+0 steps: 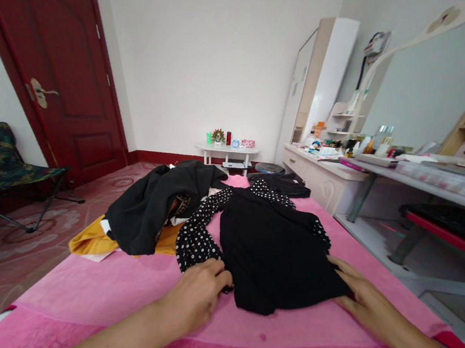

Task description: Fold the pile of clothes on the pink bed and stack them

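A black blouse [274, 248] with white-dotted sleeves lies spread on the pink bed cover [145, 291], its hem toward me. My left hand [205, 291] is closed at the cuff of the left-hand dotted sleeve [196, 238], with the fingertips curled under and partly hidden. At the lower right corner of the blouse, my right hand [360, 294] grips the black cloth between thumb and fingers. The other dotted sleeve shows along the right side, mostly beneath the black body.
Dark clothes [155, 207] and a yellow garment [89, 238] are heaped at the far left of the bed. Folded dark clothing [289, 183] lies at the far right. A cluttered dressing table [326, 167] stands right, a folding chair [4, 164] left, a small white table [229, 148] behind.
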`<state>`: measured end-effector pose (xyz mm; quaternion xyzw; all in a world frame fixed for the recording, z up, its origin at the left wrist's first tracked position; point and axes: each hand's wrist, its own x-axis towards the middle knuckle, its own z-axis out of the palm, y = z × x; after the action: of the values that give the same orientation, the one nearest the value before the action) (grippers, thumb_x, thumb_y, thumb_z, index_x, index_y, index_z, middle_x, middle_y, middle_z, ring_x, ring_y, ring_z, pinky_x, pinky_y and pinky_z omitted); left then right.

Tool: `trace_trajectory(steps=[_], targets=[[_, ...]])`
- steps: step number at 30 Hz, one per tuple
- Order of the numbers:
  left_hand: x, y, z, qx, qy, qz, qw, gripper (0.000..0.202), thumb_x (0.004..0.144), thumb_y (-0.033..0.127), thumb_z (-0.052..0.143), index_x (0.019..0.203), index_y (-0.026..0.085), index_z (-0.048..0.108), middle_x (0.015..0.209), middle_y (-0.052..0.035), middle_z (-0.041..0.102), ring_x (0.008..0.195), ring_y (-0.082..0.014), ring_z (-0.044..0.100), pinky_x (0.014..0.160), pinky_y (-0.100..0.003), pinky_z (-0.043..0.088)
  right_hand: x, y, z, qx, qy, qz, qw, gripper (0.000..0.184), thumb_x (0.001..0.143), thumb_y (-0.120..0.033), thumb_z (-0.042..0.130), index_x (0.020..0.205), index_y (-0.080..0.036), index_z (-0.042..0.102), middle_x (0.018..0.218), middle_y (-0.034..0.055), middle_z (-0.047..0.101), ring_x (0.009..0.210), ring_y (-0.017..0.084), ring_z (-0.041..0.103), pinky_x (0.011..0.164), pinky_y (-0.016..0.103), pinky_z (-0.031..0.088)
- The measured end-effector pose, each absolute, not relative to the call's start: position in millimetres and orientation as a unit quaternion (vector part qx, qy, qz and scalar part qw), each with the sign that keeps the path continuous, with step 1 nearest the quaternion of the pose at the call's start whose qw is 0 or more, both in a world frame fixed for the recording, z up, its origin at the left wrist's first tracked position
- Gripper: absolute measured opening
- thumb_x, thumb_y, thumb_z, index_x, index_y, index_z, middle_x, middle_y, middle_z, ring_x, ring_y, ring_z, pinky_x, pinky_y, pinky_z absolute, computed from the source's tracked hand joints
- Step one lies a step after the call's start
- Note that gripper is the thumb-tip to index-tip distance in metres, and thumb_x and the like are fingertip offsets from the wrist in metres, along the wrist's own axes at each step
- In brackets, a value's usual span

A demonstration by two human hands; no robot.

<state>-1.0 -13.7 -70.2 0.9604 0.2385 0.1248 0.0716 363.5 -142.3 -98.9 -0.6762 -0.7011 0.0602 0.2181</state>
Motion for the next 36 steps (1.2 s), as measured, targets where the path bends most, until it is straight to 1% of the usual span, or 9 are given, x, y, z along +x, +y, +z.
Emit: trace_trajectory(steps=[6,11,16,22,24,27,30,33,36], targets=[[-53.9,27.7,-25.9,0.920,0.383,-0.074,-0.047,0.026,0.065,-0.002,0.049,0.070,0.017,0.066,0.084,-0.0091,0.063,0.082,-0.0242,0.061,0.071,-0.033,0.045,369.6,-138.5,-102.2,-0.674,-0.696,0.073,0.238,0.043,0.076,-0.026,0.059,0.118,-0.019,0.063,0.140,0.0114,0.044,0.130,0.026,0.039,0.111,0.042,0.030],[-60.6,13.1,-8.4,0.932,0.356,-0.052,-0.052,0.021,0.069,0.018,0.063,0.089,0.020,0.069,0.095,-0.0090,0.063,0.095,-0.0276,0.059,0.083,-0.040,0.045,366.7,-133.0,-107.4,-0.669,-0.689,0.097,0.263,0.046,0.073,-0.020,0.057,0.119,-0.020,0.062,0.139,0.0098,0.045,0.130,0.025,0.039,0.111,0.041,0.029],[-15.0,-37.0,-45.9,0.954,0.272,0.044,0.115,0.053,0.076,0.052,0.061,0.119,0.023,0.059,0.105,-0.0084,0.063,0.095,-0.0274,0.061,0.086,-0.040,0.048,355.0,-125.7,-76.9,-0.667,-0.676,0.069,0.305,0.029,0.072,-0.024,0.059,0.097,-0.021,0.071,0.122,0.0095,0.060,0.114,0.029,0.053,0.101,0.043,0.041],[33.4,-20.1,-67.8,0.916,0.285,0.197,0.203,0.108,0.063,0.055,0.072,0.147,0.016,0.019,0.147,-0.0177,0.032,0.130,-0.0337,0.037,0.105,-0.045,0.036,326.2,-120.6,-12.1,-0.719,-0.422,0.213,0.510,0.034,0.074,-0.049,0.062,0.090,-0.020,0.070,0.079,0.0066,0.072,0.081,0.030,0.068,0.074,0.040,0.055],[47.7,-7.2,-69.7,0.891,0.282,0.243,0.260,0.113,0.062,0.051,0.074,0.149,0.017,0.011,0.142,-0.0170,0.040,0.125,-0.0315,0.044,0.102,-0.043,0.039,316.3,-117.4,-2.1,-0.687,-0.323,0.320,0.567,0.037,0.075,-0.051,0.062,0.094,-0.020,0.069,0.079,0.0089,0.073,0.079,0.030,0.069,0.069,0.040,0.056],[65.3,6.1,-76.1,0.844,0.289,0.292,0.344,0.097,0.069,0.030,0.069,0.148,0.018,0.015,0.116,-0.0100,0.063,0.100,-0.0248,0.061,0.086,-0.037,0.050,303.3,-115.8,1.8,-0.633,-0.267,0.418,0.594,0.044,0.074,-0.048,0.065,0.106,-0.018,0.066,0.091,0.0118,0.073,0.087,0.030,0.069,0.074,0.040,0.057],[69.2,14.6,-76.7,0.817,0.272,0.345,0.374,0.061,0.070,0.008,0.053,0.129,0.020,0.050,0.103,-0.0027,0.069,0.092,-0.0187,0.064,0.084,-0.030,0.049,295.8,-122.7,1.6,-0.617,-0.298,0.429,0.588,0.057,0.070,-0.043,0.071,0.121,-0.020,0.058,0.108,0.0112,0.070,0.097,0.030,0.067,0.083,0.040,0.055],[54.5,20.4,-57.3,0.805,0.271,0.396,0.349,0.045,0.069,0.004,0.045,0.105,0.020,0.066,0.106,-0.0001,0.069,0.101,-0.0171,0.061,0.093,-0.028,0.045,297.3,-136.0,5.4,-0.638,-0.365,0.387,0.557,0.076,0.062,-0.037,0.079,0.131,-0.026,0.049,0.127,0.0086,0.060,0.110,0.028,0.060,0.094,0.039,0.049],[27.8,23.3,-21.3,0.802,0.300,0.420,0.300,0.038,0.075,0.010,0.043,0.102,0.020,0.068,0.102,0.0000,0.069,0.098,-0.0176,0.062,0.093,-0.029,0.044,305.5,-148.8,15.2,-0.667,-0.456,0.319,0.495,0.083,0.055,-0.035,0.082,0.131,-0.029,0.048,0.135,0.0077,0.053,0.120,0.030,0.052,0.099,0.042,0.044]])
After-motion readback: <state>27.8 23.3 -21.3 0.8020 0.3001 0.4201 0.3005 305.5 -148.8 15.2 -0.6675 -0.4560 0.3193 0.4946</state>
